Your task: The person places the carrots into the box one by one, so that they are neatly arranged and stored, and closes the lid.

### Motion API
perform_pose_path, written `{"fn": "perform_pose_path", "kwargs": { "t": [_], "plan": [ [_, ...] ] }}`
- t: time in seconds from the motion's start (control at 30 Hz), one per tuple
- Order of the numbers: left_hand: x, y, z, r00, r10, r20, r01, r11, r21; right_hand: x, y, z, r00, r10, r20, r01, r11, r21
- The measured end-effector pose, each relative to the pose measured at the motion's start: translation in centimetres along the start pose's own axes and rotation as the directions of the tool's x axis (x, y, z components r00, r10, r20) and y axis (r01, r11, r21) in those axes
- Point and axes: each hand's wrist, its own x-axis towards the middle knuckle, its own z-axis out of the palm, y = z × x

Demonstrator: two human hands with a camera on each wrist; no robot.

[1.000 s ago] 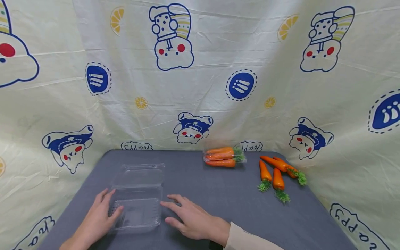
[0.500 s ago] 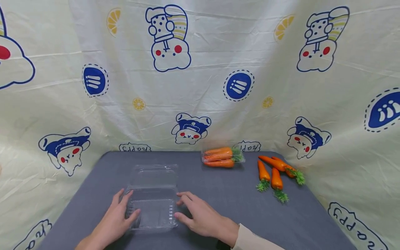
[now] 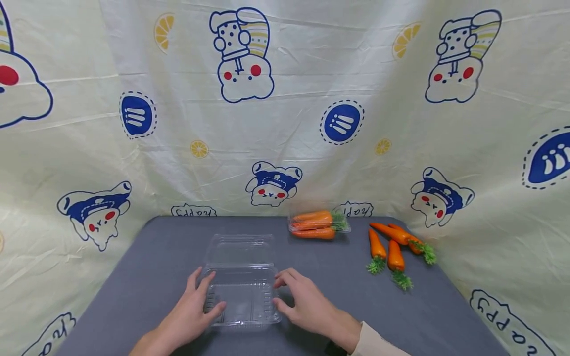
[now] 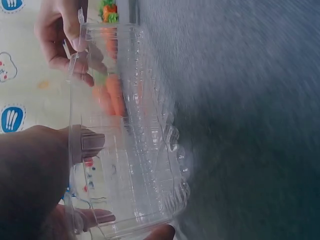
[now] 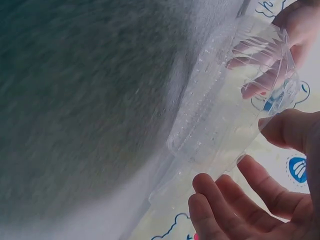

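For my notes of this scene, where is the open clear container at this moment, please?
In the head view, the open clear container is in the lower part, slightly left of centre, between the left hand and the right hand.

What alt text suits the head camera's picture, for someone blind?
A person's left hand and right hand flank an open, clear plastic container at a gray table. Farther back lie a clear pack of carrots and, to the right, four loose carrots; a cartoon-printed cloth hangs behind.
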Motion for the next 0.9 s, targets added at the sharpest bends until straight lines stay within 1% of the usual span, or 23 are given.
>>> {"fn": "perform_pose_path", "kwargs": {
  "t": [0.2,0.47,0.6,0.77,0.9],
  "plan": [
    [0.2,1.8,1.0,0.999,0.046,-0.009,-0.046,0.998,-0.030,-1.1,1.0,-1.4,0.999,0.035,-0.030,-0.035,0.999,-0.019],
    [0.3,3.5,2.4,0.998,0.050,0.036,-0.048,0.997,-0.062,-2.5,2.6,-2.7,0.994,0.052,-0.101,-0.059,0.996,-0.072],
    [0.3,4.1,2.8,0.996,0.060,0.061,-0.055,0.995,-0.089,-3.2,3.2,-3.2,0.991,0.057,-0.123,-0.067,0.995,-0.078],
    [0.5,4.4,3.2,0.992,0.073,0.104,-0.060,0.990,-0.128,-3.8,3.9,-3.7,0.989,0.066,-0.134,-0.074,0.996,-0.054],
    [0.5,4.7,3.4,0.990,0.085,0.116,-0.069,0.988,-0.136,-4.1,4.4,-3.9,0.987,0.047,-0.156,-0.056,0.997,-0.052]
  ]
}}
